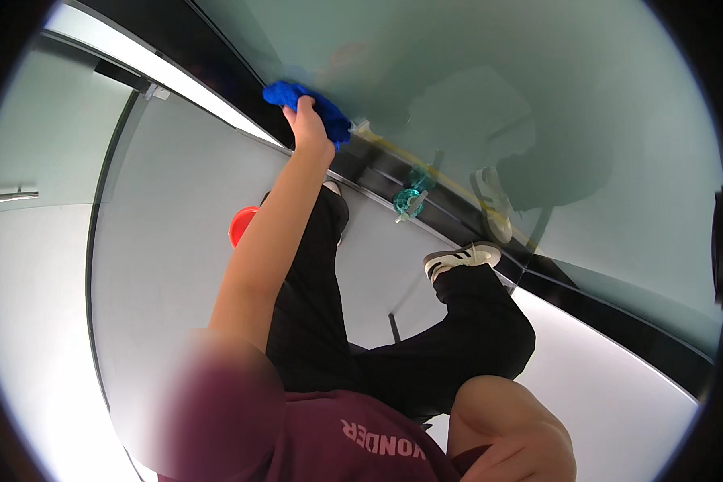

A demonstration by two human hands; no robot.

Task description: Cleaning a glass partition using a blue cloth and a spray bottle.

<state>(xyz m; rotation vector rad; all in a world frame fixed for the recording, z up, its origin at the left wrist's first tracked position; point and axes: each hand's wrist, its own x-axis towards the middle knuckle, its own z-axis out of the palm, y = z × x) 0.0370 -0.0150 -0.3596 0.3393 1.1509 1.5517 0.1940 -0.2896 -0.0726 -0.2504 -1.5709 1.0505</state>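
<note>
My left hand (307, 128) is closed on a bright blue cloth (329, 116), pressed against the lower edge of a greenish glass pane (474, 96), where it meets a black frame. Parts of the cloth bunch out on both sides of my fingers. Only my bent right arm (498, 410) shows, low on the right; its hand is out of sight. A clear teal bottle (407, 202) with a pale top, likely a sprayer, stands between my feet beside the frame, and its reflection shows in the glass.
An orange-red bucket (241, 225) stands on the grey floor (169, 217), partly behind my left forearm. My right shoe (462, 257) is close to the black frame (377, 165). A thin black bar (394, 328) shows between my legs. Farther left is a glass door with a metal handle (8, 198).
</note>
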